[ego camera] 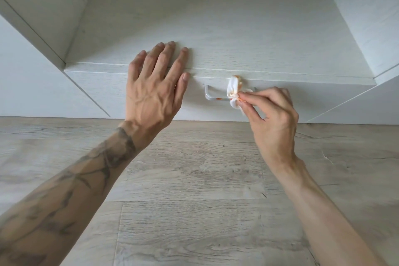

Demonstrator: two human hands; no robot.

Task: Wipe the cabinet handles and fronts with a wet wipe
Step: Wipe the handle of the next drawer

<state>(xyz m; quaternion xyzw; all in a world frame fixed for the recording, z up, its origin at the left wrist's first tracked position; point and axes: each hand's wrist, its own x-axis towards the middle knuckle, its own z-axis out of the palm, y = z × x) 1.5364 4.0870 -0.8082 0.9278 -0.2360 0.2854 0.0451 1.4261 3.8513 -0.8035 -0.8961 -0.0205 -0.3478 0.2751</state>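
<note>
A white cabinet drawer front (133,97) faces me low down, with a silver bar handle (212,97) at its middle. Orange smears show on the handle bar. A white wet wipe (233,87), stained orange, is wrapped round the right part of the handle. My right hand (273,116) pinches the wipe between thumb and fingertips. My left hand (154,86) lies flat with straight fingers on the top edge of the drawer, left of the handle.
The cabinet top (205,28) stretches away above the drawer. White side panels (32,75) flank it on the left and on the right (367,101). Light wood-look flooring (194,190) runs below, under both forearms.
</note>
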